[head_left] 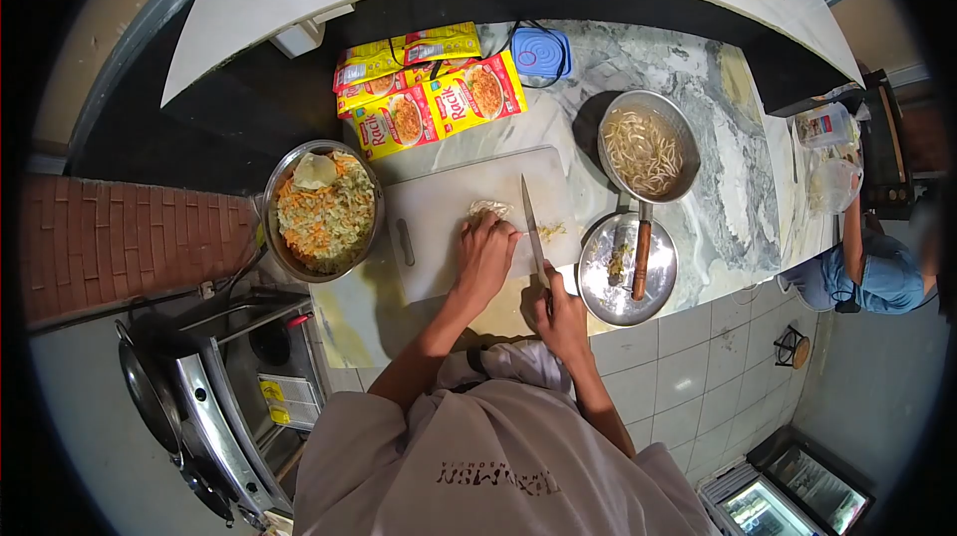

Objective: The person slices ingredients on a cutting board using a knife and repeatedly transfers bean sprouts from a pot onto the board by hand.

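My left hand (485,255) presses its curled fingers onto a small bunch of pale bean sprouts (490,208) on the white cutting board (439,197). In my right hand (559,319) is the handle of a long kitchen knife (530,217), its blade pointing away from me just right of the left fingertips. Small chopped bits (551,232) lie on the board to the right of the blade. A saucepan (688,172) with more bean sprouts in liquid stands at the right, its wooden handle reaching over a round metal lid (653,302) that has dark greenish scraps on it.
A metal bowl (282,265) of shredded vegetables stands left of the board. Yellow seasoning packets (439,102) and a blue plastic lid (541,53) lie behind it. A stove (224,426) is at lower left. Another person (882,272) works at the far right beside plastic containers (825,125).
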`<state>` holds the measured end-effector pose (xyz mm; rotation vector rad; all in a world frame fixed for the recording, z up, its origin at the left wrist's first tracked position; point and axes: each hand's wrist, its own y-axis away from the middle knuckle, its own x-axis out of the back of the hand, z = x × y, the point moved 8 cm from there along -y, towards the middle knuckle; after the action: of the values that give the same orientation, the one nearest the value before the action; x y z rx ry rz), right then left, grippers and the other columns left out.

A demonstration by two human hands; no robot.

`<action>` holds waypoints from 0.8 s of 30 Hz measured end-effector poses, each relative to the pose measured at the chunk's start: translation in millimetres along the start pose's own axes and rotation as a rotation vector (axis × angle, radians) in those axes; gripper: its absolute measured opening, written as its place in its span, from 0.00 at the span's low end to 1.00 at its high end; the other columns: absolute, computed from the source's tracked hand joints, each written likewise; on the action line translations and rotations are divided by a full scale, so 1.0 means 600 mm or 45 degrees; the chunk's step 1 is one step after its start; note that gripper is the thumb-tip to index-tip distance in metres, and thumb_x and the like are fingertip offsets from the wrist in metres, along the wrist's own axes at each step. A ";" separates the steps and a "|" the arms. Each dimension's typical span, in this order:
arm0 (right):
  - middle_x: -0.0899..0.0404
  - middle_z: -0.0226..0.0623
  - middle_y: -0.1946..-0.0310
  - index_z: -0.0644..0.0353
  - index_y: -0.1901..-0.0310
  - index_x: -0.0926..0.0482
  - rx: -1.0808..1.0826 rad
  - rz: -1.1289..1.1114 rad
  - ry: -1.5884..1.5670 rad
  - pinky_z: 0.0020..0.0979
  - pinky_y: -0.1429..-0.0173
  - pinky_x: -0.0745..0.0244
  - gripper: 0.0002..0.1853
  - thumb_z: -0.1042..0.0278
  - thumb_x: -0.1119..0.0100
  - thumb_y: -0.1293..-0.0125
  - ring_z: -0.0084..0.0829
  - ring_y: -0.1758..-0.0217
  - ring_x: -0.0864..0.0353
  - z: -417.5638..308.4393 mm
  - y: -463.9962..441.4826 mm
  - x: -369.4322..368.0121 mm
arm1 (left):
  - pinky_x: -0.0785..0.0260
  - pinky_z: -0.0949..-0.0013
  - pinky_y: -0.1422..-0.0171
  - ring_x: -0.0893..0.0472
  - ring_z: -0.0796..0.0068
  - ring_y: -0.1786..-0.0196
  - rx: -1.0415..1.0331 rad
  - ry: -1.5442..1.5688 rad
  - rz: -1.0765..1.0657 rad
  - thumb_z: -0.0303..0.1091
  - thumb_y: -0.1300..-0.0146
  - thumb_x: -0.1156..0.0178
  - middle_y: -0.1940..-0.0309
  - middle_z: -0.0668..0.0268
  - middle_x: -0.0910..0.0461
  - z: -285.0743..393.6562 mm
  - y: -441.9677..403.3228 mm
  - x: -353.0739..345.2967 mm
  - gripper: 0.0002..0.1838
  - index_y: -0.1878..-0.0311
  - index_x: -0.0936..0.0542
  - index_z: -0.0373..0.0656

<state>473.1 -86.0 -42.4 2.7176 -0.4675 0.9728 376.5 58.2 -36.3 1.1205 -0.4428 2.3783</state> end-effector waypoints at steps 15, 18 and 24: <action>0.21 0.46 0.75 0.59 0.29 0.33 0.060 -0.043 0.069 0.44 0.67 0.25 0.33 0.79 0.43 0.38 0.51 0.76 0.19 0.006 0.000 -0.014 | 0.30 0.49 0.45 0.18 0.50 0.56 -0.004 0.016 -0.016 0.34 0.35 0.35 0.60 0.56 0.19 -0.001 0.000 -0.001 0.08 0.64 0.15 0.40; 0.20 0.45 0.75 0.60 0.29 0.33 0.002 -0.089 0.127 0.44 0.68 0.24 0.34 0.80 0.42 0.39 0.50 0.76 0.19 0.010 0.003 -0.016 | 0.31 0.49 0.45 0.18 0.50 0.57 0.000 0.025 -0.005 0.34 0.35 0.35 0.60 0.56 0.19 -0.005 0.004 0.002 0.08 0.65 0.16 0.40; 0.21 0.47 0.76 0.60 0.30 0.32 0.004 -0.060 0.043 0.44 0.69 0.25 0.32 0.79 0.42 0.38 0.51 0.77 0.20 0.005 0.013 -0.002 | 0.29 0.51 0.47 0.18 0.50 0.57 0.016 0.321 0.036 0.32 0.33 0.37 0.58 0.57 0.21 -0.019 -0.004 0.052 0.06 0.60 0.17 0.40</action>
<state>471.0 -93.8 -44.8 2.6977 -0.3944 1.0064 353.1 74.3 -18.9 0.8085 -0.3581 2.5073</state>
